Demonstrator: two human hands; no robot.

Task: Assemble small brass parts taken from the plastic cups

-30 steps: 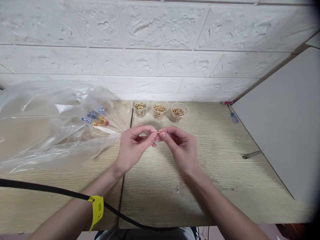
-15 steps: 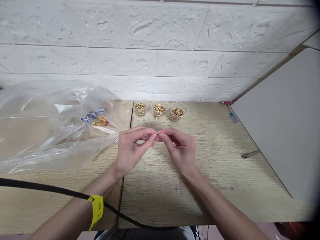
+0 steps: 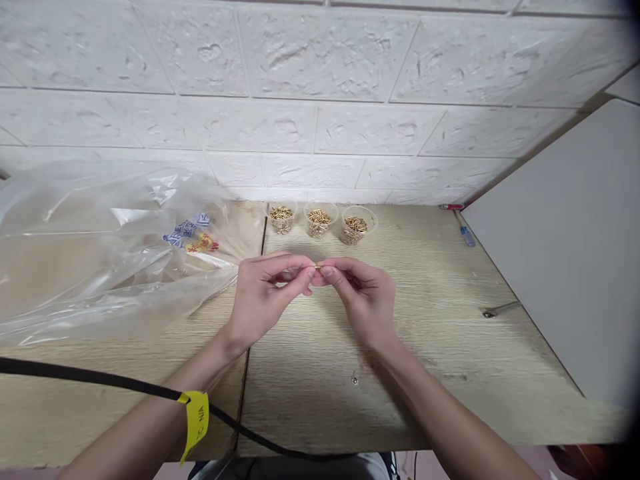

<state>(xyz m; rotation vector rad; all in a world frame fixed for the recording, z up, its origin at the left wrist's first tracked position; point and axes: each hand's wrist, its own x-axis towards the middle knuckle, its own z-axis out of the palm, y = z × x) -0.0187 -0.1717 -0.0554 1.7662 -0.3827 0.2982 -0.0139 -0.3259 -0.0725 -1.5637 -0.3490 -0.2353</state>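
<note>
My left hand (image 3: 263,297) and my right hand (image 3: 363,297) meet fingertip to fingertip above the wooden table (image 3: 425,347). Both pinch a tiny gold pin (image 3: 317,267) between thumb and forefinger, one hand at each end. The remaining fingers of both hands are curled in. Just behind the hands, against the wall, stand three small clear cups of gold pins: the left cup (image 3: 281,218), the middle cup (image 3: 319,221) and the right cup (image 3: 356,225).
A large crumpled clear plastic bag (image 3: 100,253) with a small printed packet (image 3: 193,235) covers the left of the table. A black cable (image 3: 100,381) with a yellow tag (image 3: 196,415) crosses my left forearm. A blue-handled screwdriver (image 3: 466,230), a small metal piece (image 3: 501,309) and a grey panel (image 3: 570,247) lie to the right.
Both hands stay pinched on the gold pin; the fingers shifted only slightly. Nothing else moved.
</note>
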